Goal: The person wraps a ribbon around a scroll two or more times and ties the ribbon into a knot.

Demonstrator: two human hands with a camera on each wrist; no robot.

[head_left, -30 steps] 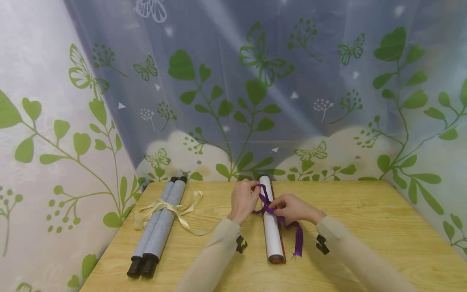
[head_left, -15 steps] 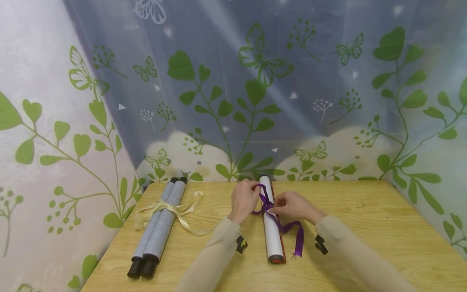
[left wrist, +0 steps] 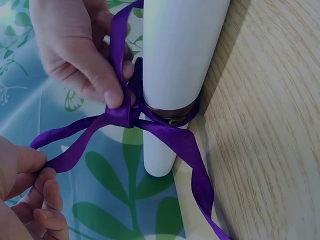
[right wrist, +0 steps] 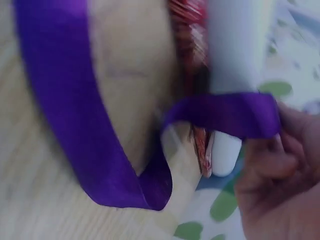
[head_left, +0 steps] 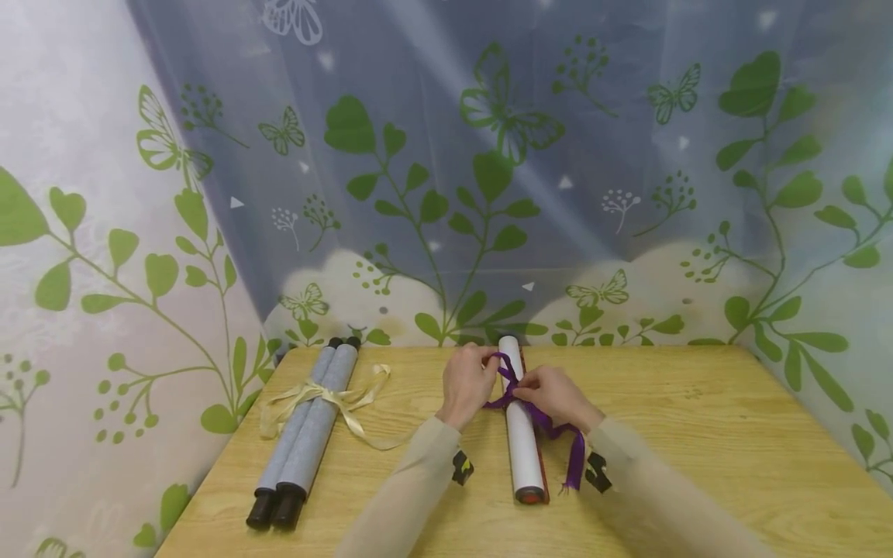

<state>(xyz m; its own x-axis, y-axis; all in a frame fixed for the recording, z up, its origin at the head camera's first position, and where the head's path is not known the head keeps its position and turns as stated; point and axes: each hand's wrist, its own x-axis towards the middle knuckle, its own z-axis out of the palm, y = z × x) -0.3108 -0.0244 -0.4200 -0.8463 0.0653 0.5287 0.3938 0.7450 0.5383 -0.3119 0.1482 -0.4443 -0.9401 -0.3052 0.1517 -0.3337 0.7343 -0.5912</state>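
Observation:
A white scroll [head_left: 523, 449] with a dark-rimmed end lies lengthwise on the table. Round its middle runs a purple ribbon [left wrist: 120, 117], knotted, with a loop standing out to the left. At the tip of that loop, my left hand [head_left: 466, 384] pinches the ribbon between thumb and fingers. My right hand [head_left: 554, 394] pinches the ribbon close to the knot, right over the scroll. In the right wrist view the ribbon's long tail [right wrist: 65, 100] curves away from the right hand's fingers, and a shiny red strip [right wrist: 192, 55] shows alongside the scroll.
At the left of the wooden table [head_left: 684, 434] lies a grey-blue double-rolled scroll [head_left: 317, 434] with black ends, tied with a cream ribbon [head_left: 342, 401] in a bow. A curtain [head_left: 614, 155] printed with leaves and butterflies hangs behind the table.
My right hand's wrist and forearm have swung slightly left, and its fingertips have shifted a little on the ribbon by the knot. My left hand stays in place on the loop.

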